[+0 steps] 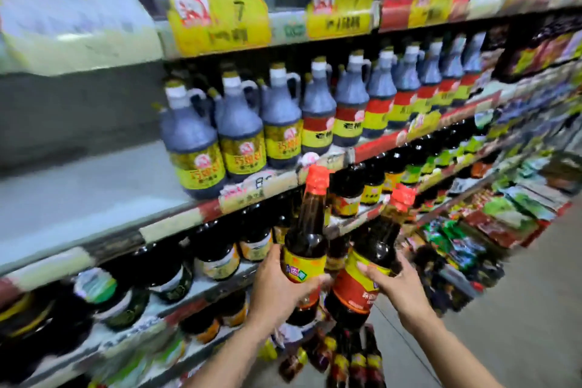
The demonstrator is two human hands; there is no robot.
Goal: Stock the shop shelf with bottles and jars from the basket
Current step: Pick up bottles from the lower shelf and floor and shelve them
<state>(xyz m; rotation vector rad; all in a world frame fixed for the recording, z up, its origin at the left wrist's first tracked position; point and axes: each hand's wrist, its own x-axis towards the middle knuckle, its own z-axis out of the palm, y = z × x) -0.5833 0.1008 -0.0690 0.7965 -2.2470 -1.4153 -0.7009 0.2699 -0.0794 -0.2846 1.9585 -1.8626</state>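
Several tiers of grey metal shelving [78,192] with red-and-cream edge strips run along the left of a shop aisle, beside a grey floor [519,309]. A stretch of the middle tier lies bare at the left, beside a row of dark handled plastic jugs with yellow labels [192,142]. The tier below holds squat dark bottles [217,249], and coloured packets [504,214] fill the far right. In front of that lower tier, the left hand [280,287] grips a tall dark red-capped bottle with a yellow label [307,230] round its body, upright. The right hand [403,287] grips a dark red-capped bottle with a red-and-yellow label [371,242], tilted right. More red-capped bottles [349,359] stand below the hands; what holds them is unclear. Yellow tags [239,16] above read "7" and a price ticket [259,183] shows "8"; other writing is blurred.
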